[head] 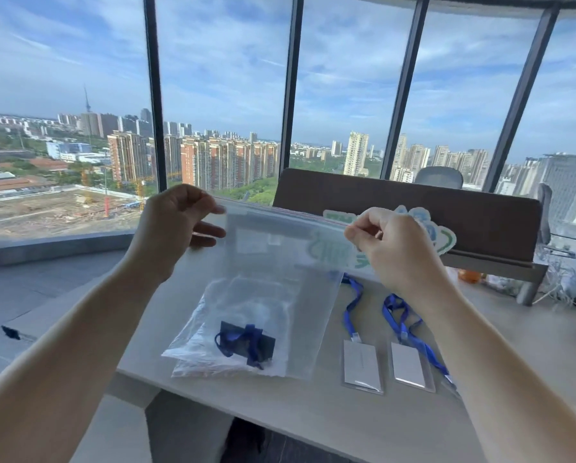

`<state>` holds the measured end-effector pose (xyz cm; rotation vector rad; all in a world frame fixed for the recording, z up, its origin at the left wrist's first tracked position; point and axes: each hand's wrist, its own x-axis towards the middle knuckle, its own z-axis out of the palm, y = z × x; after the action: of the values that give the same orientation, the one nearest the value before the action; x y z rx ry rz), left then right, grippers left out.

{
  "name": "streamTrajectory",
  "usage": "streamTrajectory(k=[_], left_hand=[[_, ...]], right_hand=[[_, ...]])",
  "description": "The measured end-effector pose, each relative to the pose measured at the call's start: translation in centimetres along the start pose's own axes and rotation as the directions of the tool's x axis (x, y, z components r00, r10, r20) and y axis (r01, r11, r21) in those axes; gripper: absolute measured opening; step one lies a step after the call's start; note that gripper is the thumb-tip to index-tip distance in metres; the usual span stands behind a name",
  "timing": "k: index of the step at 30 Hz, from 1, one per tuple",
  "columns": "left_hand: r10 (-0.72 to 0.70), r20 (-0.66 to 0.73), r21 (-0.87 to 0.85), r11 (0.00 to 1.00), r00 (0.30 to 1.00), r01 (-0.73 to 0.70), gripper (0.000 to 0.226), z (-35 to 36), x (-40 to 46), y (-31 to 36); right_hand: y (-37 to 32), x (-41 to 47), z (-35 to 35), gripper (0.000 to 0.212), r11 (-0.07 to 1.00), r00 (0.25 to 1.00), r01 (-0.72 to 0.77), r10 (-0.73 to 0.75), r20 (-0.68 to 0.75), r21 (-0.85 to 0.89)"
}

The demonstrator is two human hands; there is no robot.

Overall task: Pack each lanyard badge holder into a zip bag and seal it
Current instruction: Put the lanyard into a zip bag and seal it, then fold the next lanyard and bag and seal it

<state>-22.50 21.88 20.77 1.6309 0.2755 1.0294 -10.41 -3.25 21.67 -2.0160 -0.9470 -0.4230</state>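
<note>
A zip bag point(281, 279) hangs above the desk point(313, 412), between the left hand point(176, 228) and right hand point(390, 248). Under it lie packed bags point(226, 339); to their right lie two badge holders point(385, 365).

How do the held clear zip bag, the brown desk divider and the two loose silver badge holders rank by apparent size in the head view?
1. Brown desk divider
2. Clear zip bag held up, magnified by nearness
3. Two silver badge holders, alike, unranked

Green-and-white sign point(445, 237) half behind right hand point(393, 248); desk clutter point(560, 279) at right edge blurred.
</note>
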Motion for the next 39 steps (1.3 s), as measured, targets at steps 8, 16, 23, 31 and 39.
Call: streamTrajectory(k=[8,16,23,31,39], left_hand=[[-0.116,-0.191,-0.040,0.993,0.975,0.110,0.013,-7.7,5.9,-6.8],[0.002,-0.385,0.058,0.998,0.923,0.022,0.015,-15.5,13.3,-8.6],[-0.116,-0.408,0.087,0.982,0.906,0.165,0.030,-18.6,8.1,-14.3],[-0.462,-0.231,0.808,0.400,0.856,0.433,0.019,-16.8,-0.4,-20.5],[-0.302,0.132,0.973,0.221,0.944,-0.065,0.030,-1.0,-4.2,-16.6]], right_hand=[[-2.2,10.3,13.9,0.016,0.907,0.973,-0.194,0.131,0.188,0.374],[-6.0,15.8,24.2,0.017,0.796,0.986,-0.100,-0.001,0.167,0.597],[-4.1,9.0,28.6,0.013,0.874,0.946,-0.137,-0.024,0.324,0.466],[0.6,0.2,28.1,0.014,0.935,0.835,-0.278,0.124,0.536,0.218],[13.1,-4.2,14.4,0.042,0.746,0.783,-0.425,0.587,0.205,-0.513]])
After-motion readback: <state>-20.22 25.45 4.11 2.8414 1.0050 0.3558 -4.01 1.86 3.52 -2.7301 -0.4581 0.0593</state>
